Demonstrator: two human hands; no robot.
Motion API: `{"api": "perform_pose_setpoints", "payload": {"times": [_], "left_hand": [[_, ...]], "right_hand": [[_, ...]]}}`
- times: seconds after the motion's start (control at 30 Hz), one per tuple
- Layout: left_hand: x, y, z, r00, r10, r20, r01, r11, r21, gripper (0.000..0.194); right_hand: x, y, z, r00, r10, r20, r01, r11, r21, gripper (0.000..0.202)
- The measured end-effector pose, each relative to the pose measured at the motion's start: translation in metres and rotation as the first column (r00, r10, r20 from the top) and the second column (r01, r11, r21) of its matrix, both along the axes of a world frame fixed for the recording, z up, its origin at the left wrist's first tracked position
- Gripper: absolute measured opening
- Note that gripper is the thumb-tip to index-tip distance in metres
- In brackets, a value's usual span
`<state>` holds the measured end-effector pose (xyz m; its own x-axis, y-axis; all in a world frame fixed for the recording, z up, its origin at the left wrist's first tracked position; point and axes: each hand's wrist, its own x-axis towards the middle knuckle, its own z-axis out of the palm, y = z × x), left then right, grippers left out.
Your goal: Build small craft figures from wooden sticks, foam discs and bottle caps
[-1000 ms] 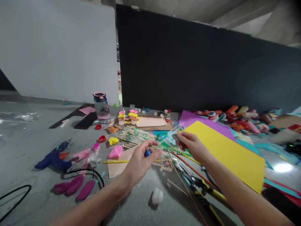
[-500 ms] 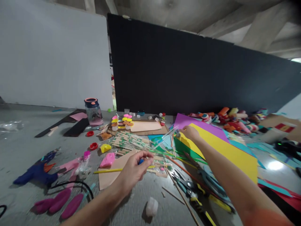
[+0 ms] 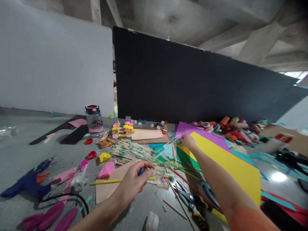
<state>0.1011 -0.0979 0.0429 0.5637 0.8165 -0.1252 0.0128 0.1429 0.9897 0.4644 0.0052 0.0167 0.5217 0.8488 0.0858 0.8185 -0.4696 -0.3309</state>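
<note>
My left hand (image 3: 138, 176) is curled round a small blue piece (image 3: 141, 172), above the beige card (image 3: 106, 191) and the yellow stick (image 3: 106, 182). At the edge of the yellow sheet (image 3: 226, 163) and the purple sheet (image 3: 204, 136), my right hand (image 3: 188, 141) has its fingers closed at one end of a clear plastic strip (image 3: 168, 145). Wrapped wooden sticks (image 3: 134, 150) lie between the hands, towards the back. Pink clay (image 3: 106, 169) and yellow clay (image 3: 104, 157) rest left of my left hand.
Scissors (image 3: 184, 194) and pliers lie below my right forearm. A jar (image 3: 94, 120) stands at the back left. Magenta pieces (image 3: 51, 216) and a dark blue shape (image 3: 32, 184) are at the left. Coloured rolls (image 3: 238, 126) are heaped at the back right, before a black panel (image 3: 168, 77).
The view has tilted up slightly, so the table things sit lower in the picture. My left hand still holds the blue piece, and my right hand remains by the coloured sheets.
</note>
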Motion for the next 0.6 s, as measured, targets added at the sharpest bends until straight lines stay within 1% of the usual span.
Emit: {"api": "perform_pose_setpoints", "payload": {"times": [0.1,0.17,0.23,0.3,0.4,0.47,0.53,0.57,0.6], "left_hand": [[-0.001,0.002,-0.002,1.0,0.01,-0.007,-0.01,1.0,0.013,0.034],[-0.002,0.004,-0.002,1.0,0.018,-0.009,-0.018,1.0,0.013,0.033],[-0.002,0.004,-0.002,1.0,0.024,-0.014,-0.024,0.999,0.025,0.032],[-0.003,0.003,0.0,0.998,0.05,-0.022,-0.048,0.995,0.084,0.029],[-0.004,-0.005,0.007,0.995,0.099,-0.009,-0.094,0.97,0.226,0.028],[-0.005,-0.014,0.014,0.994,0.109,0.01,-0.107,0.952,0.286,0.036],[-0.006,-0.024,0.021,0.993,0.113,0.018,-0.113,0.941,0.319,0.047],[-0.007,-0.029,0.025,0.993,0.113,0.018,-0.113,0.936,0.333,0.052],[-0.009,-0.033,0.028,0.994,0.11,0.018,-0.109,0.929,0.353,0.056]], "right_hand": [[-0.009,-0.002,0.008,0.995,0.017,-0.098,-0.008,0.996,0.085,0.03],[-0.015,-0.01,0.017,0.982,0.06,-0.177,-0.032,0.987,0.158,0.028],[-0.025,-0.025,0.026,0.952,0.152,-0.267,-0.088,0.968,0.236,0.024],[-0.041,-0.047,0.036,0.888,0.288,-0.36,-0.173,0.931,0.32,0.028],[-0.075,-0.09,0.047,0.736,0.491,-0.466,-0.279,0.847,0.452,0.041],[-0.1,-0.12,0.054,0.637,0.568,-0.521,-0.31,0.808,0.502,0.046],[-0.125,-0.145,0.06,0.539,0.615,-0.576,-0.325,0.783,0.531,0.046],[-0.136,-0.156,0.063,0.424,0.642,-0.639,-0.323,0.766,0.556,0.041],[-0.147,-0.164,0.067,0.328,0.661,-0.675,-0.322,0.75,0.577,0.037]]}}
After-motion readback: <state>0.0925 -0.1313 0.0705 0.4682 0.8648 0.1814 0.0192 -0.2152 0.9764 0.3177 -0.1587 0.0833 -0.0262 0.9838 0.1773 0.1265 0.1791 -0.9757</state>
